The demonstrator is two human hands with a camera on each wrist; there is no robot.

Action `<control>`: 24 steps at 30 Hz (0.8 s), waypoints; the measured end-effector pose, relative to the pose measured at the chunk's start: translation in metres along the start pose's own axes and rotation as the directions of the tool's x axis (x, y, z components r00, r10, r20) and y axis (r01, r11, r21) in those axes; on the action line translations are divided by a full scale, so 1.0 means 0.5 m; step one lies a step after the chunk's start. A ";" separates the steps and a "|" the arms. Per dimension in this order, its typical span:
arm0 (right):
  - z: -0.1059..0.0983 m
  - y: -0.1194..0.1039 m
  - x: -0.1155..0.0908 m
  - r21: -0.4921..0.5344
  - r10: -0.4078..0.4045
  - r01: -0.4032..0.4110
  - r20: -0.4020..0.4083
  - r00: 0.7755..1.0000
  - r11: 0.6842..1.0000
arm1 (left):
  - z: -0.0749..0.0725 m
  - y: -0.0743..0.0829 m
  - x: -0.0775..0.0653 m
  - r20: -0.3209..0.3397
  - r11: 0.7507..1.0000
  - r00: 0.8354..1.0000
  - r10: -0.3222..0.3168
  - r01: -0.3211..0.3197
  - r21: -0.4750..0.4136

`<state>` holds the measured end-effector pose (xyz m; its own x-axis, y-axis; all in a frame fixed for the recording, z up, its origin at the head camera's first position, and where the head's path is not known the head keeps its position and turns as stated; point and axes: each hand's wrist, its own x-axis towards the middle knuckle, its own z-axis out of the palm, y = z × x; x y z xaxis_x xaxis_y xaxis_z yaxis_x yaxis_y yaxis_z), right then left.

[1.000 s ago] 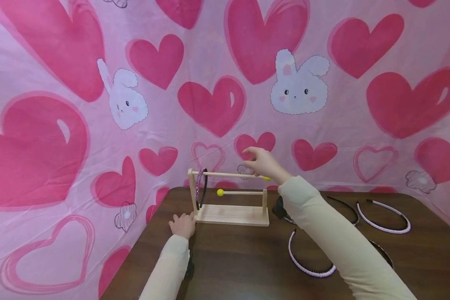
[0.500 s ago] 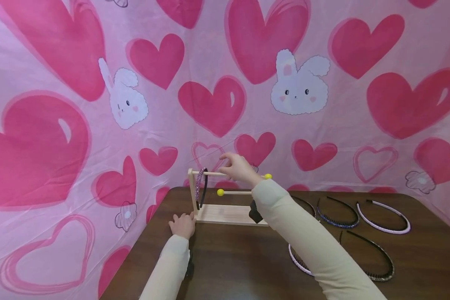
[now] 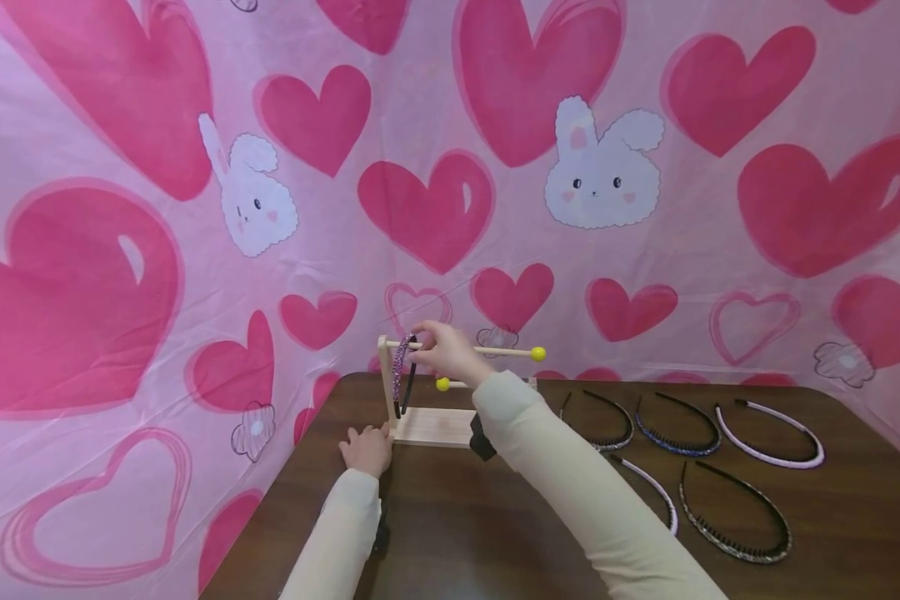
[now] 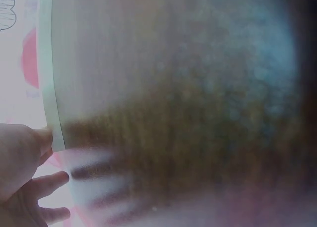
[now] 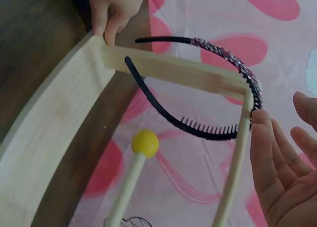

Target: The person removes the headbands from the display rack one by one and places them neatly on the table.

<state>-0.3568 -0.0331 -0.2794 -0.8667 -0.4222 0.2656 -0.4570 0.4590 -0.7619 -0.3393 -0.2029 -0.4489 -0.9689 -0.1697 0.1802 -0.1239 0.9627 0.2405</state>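
A wooden headband stand (image 3: 427,427) with two rods stands on the dark table. On its upper rod, close to the left post, hangs a headband (image 5: 225,54) with pink and silver sparkles and black inner teeth. My right hand (image 3: 450,352) is at the rod beside this headband; in the right wrist view its fingers (image 5: 262,143) are extended, with a fingertip right at the band and the thumb held apart. My left hand (image 3: 367,451) rests on the table, fingers spread, the thumb side touching the left end of the stand's base. The left wrist view is mostly blurred.
Yellow balls (image 3: 538,353) cap the rod ends. On the right lie a black headband (image 3: 615,447), a blue one (image 3: 682,451), a lilac one (image 3: 783,462) and a dark glittery one (image 3: 753,557). My right sleeve partly covers another lilac headband (image 3: 663,496). A heart-printed cloth (image 3: 517,225) hangs behind.
My right hand has moved left along the upper rod from its right end to the sparkly headband. My left hand has stayed at the base.
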 end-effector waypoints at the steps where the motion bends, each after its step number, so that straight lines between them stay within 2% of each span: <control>1: 0.005 0.002 0.001 0.019 0.002 -0.002 0.002 1.000 1.000 | 0.000 0.000 0.000 0.002 1.000 1.000 0.000 0.000 0.003; 7: 0.027 0.009 0.006 0.143 0.018 -0.019 0.014 1.000 0.990 | 0.003 -0.001 0.004 0.015 1.000 1.000 -0.007 0.007 0.005; 17: 0.059 0.027 0.018 0.264 0.039 -0.058 0.077 0.996 0.963 | 0.006 -0.001 0.004 0.010 1.000 1.000 -0.015 0.015 0.003; 20: 0.067 0.033 0.020 0.278 0.049 -0.068 0.078 0.996 0.958 | 0.002 0.004 0.001 0.023 1.000 0.999 -0.022 0.022 -0.001; 24: 0.075 0.035 0.020 0.246 0.056 -0.070 0.062 0.996 0.967 | -0.003 0.006 0.000 0.040 1.000 0.999 -0.024 0.024 0.002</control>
<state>-0.3661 -0.0586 -0.3124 -0.8767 -0.4439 0.1852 -0.3323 0.2807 -0.9004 -0.3392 -0.2003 -0.4469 -0.9735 -0.1841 0.1356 -0.1475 0.9588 0.2428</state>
